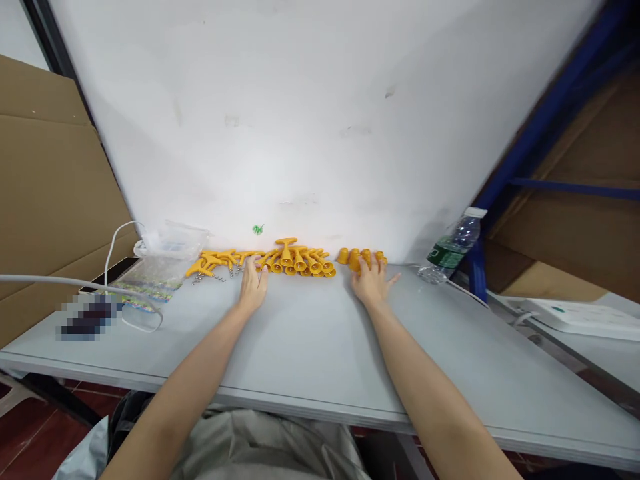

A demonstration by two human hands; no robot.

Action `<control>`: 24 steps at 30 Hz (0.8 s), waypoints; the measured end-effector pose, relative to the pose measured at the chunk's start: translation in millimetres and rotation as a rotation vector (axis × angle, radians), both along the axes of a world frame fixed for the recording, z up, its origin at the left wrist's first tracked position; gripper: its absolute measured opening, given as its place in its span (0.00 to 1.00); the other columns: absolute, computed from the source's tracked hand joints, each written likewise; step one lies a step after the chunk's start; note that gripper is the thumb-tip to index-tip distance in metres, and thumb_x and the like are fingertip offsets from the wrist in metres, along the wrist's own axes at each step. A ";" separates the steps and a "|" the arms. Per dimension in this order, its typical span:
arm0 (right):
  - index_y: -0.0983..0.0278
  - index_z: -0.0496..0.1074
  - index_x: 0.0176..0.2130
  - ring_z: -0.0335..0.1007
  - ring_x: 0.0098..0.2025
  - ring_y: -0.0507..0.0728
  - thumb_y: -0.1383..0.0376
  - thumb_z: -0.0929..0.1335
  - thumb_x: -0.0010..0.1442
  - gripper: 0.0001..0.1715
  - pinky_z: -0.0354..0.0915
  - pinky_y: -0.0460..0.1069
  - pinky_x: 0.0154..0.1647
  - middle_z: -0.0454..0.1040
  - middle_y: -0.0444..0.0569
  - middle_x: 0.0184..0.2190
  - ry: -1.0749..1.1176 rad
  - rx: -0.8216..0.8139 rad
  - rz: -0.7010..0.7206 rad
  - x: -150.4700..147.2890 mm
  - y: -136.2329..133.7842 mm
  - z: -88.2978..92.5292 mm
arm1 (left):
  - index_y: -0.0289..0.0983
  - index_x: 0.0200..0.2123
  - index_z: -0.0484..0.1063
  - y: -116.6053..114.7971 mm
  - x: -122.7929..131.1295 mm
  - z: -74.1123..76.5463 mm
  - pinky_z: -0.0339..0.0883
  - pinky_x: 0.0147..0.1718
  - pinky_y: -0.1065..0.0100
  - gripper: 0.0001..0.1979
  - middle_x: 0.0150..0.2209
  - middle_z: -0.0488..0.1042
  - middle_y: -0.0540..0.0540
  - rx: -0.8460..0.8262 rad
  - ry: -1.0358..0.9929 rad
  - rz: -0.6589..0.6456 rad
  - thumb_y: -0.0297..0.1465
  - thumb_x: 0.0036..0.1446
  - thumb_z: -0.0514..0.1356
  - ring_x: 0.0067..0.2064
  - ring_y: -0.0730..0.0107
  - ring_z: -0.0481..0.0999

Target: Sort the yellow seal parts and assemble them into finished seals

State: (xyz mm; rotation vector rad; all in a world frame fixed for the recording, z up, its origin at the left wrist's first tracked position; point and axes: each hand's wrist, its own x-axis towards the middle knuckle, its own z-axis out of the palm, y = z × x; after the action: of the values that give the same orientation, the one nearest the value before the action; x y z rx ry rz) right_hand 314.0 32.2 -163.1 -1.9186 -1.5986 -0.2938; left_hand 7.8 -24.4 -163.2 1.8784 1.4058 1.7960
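My left hand [253,288] rests on the table between two groups of yellow pieces, its fingers slightly apart. Left of it lie loose yellow corkscrew handles [215,259] with bare metal spirals. Against its right side is a stacked pile of yellow T-handled pieces with bell-shaped ends [300,261], one lying on top. My right hand [371,283] reaches over a short row of yellow bell-shaped caps [343,255], fingers spread and touching them. The fingers partly hide these caps. Neither hand visibly lifts anything.
A white panel [310,133] rises behind the table [310,347]. At left are clear plastic bags [175,247], a phone [113,275], a white cable [113,247] and a cardboard box [55,193]. A tilted water bottle [453,247] and a power strip [580,319] are at right.
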 end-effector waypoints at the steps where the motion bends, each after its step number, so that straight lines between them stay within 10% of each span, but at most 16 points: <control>1: 0.63 0.69 0.57 0.48 0.67 0.70 0.63 0.61 0.61 0.26 0.41 0.76 0.62 0.56 0.60 0.67 0.013 -0.060 0.004 3.2 0.8 -5.7 | 0.39 0.53 0.59 -0.2 0.0 0.1 0.65 0.49 0.54 0.20 0.53 0.67 0.36 -0.001 -0.002 -0.001 0.44 0.65 0.49 0.47 0.60 0.72; 17: 0.69 0.67 0.55 0.70 0.52 0.68 0.63 0.65 0.58 0.26 0.63 0.56 0.51 0.73 0.65 0.48 0.274 -0.200 0.088 4.4 4.1 -11.5 | 0.39 0.48 0.64 1.5 -7.0 7.0 0.64 0.51 0.51 0.13 0.47 0.72 0.39 0.032 0.213 0.079 0.32 0.60 0.53 0.48 0.57 0.72; 24: 0.66 0.71 0.42 0.71 0.46 0.64 0.61 0.64 0.56 0.15 0.64 0.53 0.45 0.75 0.60 0.43 0.212 -0.222 0.132 3.0 2.4 -10.4 | 0.37 0.42 0.72 41.9 -62.4 24.0 0.63 0.51 0.41 0.15 0.49 0.73 0.30 -0.379 0.594 0.357 0.24 0.50 0.55 0.54 0.43 0.70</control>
State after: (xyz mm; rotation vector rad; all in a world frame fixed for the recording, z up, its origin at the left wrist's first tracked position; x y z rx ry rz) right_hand 317.0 34.6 -173.5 -1.9208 -1.6596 0.1444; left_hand -54.6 17.5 -139.3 2.1263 2.2107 0.9804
